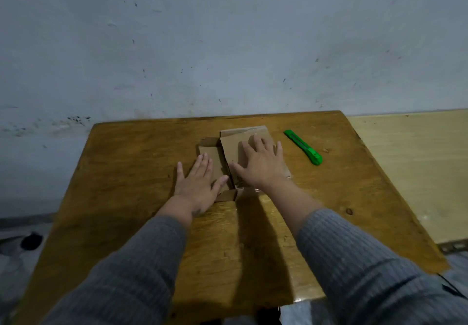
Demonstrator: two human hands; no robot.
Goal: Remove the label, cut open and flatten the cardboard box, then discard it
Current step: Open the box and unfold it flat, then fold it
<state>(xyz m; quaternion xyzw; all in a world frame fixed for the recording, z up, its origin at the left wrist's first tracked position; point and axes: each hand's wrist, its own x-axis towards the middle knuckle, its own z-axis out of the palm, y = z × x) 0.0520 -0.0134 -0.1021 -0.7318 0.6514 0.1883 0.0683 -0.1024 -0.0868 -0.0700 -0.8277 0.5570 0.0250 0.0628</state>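
Note:
A brown cardboard box (231,147), cut open, lies spread almost flat on the far middle of the wooden table (126,172). My left hand (196,184) lies palm down with fingers apart on its left panel. My right hand (260,163) presses flat on the larger right panel, fingers spread. Small flaps stick up at the box's far left and near edges. A green utility knife (304,147) lies on the table to the right of the box, untouched. No label is visible.
The table stands against a grey-white wall (228,46). A paler wooden surface (415,167) adjoins it on the right. Grey floor with a dark object (31,241) shows at lower left.

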